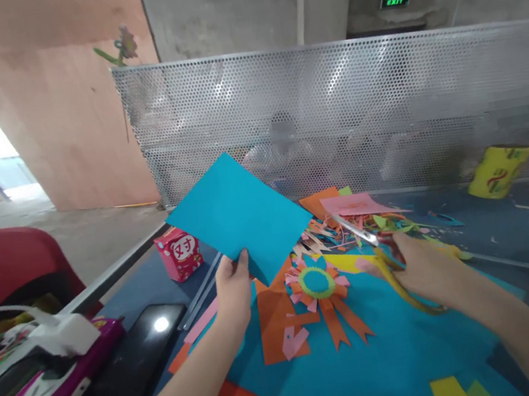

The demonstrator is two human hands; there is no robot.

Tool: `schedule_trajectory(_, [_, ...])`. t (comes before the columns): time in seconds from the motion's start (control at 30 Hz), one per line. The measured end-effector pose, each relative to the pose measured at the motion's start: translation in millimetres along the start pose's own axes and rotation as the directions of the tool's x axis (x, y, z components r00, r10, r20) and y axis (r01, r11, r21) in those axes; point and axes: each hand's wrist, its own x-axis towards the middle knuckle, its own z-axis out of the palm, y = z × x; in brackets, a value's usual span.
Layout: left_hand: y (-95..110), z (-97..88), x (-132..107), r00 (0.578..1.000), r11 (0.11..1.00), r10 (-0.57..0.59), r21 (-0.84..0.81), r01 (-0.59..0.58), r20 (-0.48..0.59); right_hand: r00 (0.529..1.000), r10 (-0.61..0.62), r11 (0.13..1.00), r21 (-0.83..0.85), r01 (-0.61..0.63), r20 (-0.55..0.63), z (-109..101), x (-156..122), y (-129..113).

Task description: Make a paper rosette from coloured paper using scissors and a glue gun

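My left hand (233, 289) pinches the lower corner of a blue paper sheet (240, 215) and holds it up, tilted, above the table. My right hand (420, 264) is closed round the yellow handles of a pair of scissors (371, 242), blades pointing left toward the sheet. Below and between the hands lies a paper rosette (317, 284) with a blue centre, green ring, pink petals and orange ribbons, on a large blue sheet (372, 356).
Orange and pink paper scraps (348, 211) litter the table. A pink box (180, 253) and a black phone (156, 324) lie left, a yellow roll (498, 171) far right. A perforated metal screen (356, 108) stands behind. A red chair (2, 269) is at left.
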Motion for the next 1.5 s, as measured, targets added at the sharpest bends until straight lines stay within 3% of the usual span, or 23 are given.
schedule_trajectory(0.2, [10.9, 4.7, -5.8, 0.999, 0.995, 0.043, -0.090, -0.045, -0.026, 0.998, -0.060, 0.957, 0.282, 0.065, -0.024, 0.2, -2.7, -19.0])
schedule_trajectory(0.4, [12.2, 7.2, -10.1, 0.999, 0.997, 0.036, -0.070, -0.037, -0.019, 0.986, -0.115, 0.929, 0.365, 0.065, 0.117, 1.7, -7.2, -28.1])
schedule_trajectory(0.53, [16.0, 8.1, -11.7, 0.998, 0.992, 0.055, -0.113, -0.054, 0.008, 0.982, -0.134, 0.934, 0.348, 0.082, 0.130, 3.5, -8.9, -27.4])
schedule_trajectory(0.73, [22.0, 6.6, -10.3, 0.997, 0.993, 0.000, -0.118, -0.010, -0.079, 0.975, -0.152, 0.911, 0.405, 0.075, 0.161, 6.2, -8.1, -26.3])
schedule_trajectory(1.13, [18.3, 12.5, -19.9, 0.998, 0.999, 0.031, -0.020, -0.030, 0.063, 0.941, -0.133, 0.911, 0.413, -0.007, 0.310, -0.9, -11.3, -30.5])
schedule_trajectory(1.5, [12.0, 8.8, -19.7, 0.992, 0.996, 0.068, 0.047, -0.073, 0.110, 0.953, -0.153, 0.919, 0.392, 0.039, 0.263, 1.4, -10.0, -28.7])
